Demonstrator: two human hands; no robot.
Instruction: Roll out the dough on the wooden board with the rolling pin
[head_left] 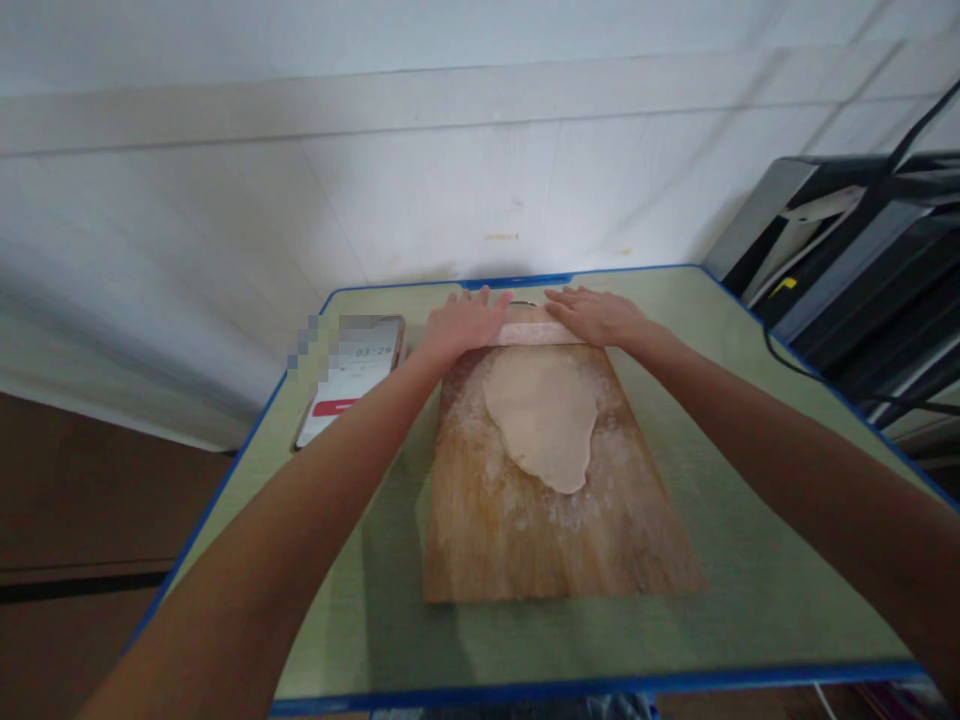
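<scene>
Flattened dough on a powder-dusted wooden board, lying nearer the viewer than the left hand and right hand, far edge at the rolling pin, hands apart, fingers extended over the pin's opposite ends, green surface beneath.

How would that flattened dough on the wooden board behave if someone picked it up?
The flattened dough would probably droop, being a thin, flat sheet. Its narrow near end might stretch or tear first. It may not stick much, given the white powder scattered around it on the wooden board.
</scene>
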